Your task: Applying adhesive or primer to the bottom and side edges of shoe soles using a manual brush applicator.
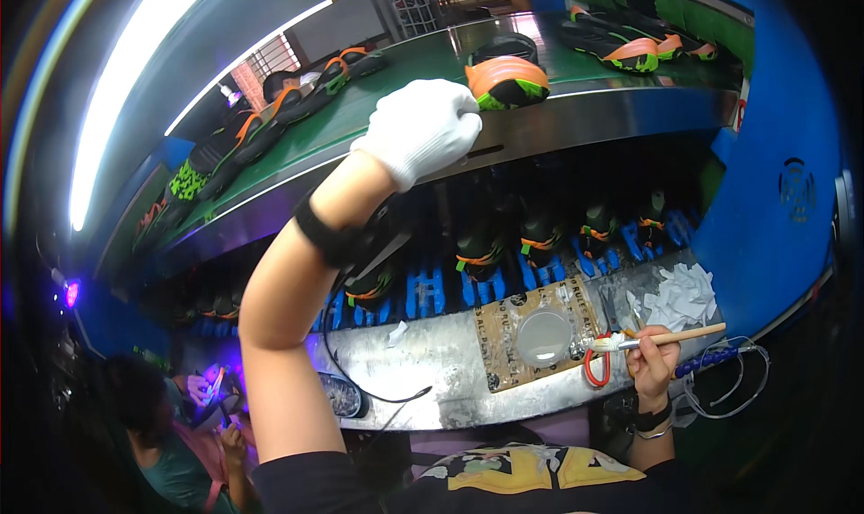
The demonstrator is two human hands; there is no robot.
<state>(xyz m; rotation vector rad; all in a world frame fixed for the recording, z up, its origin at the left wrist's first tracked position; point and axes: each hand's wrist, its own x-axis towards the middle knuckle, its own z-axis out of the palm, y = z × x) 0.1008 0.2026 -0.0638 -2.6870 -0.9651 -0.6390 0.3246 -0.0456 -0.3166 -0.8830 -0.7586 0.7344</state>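
Note:
My left hand (425, 129), in a white knitted glove, reaches up to the front edge of the green conveyor belt. Its fingers are curled closed beside an orange, black and green shoe sole (508, 82); the glove hides what they hold, if anything, and I cannot tell whether it touches the sole. My bare right hand (652, 365) grips a brush (688, 334) by its pale wooden handle, bristles pointing left. Those whitish bristles are above a red loop-shaped handle (597, 370) on the metal bench. Left of them, a round translucent dish (544, 338) rests on brown cardboard (500, 370).
More soles (621, 46) lie along the belt (423, 55). Under it, several dark shoes (479, 248) stand on blue racks (423, 293). Crumpled white paper (682, 296) is piled at the bench's right. A black cable (387, 397) crosses the bench (450, 397). Another person (184, 433) works at lower left.

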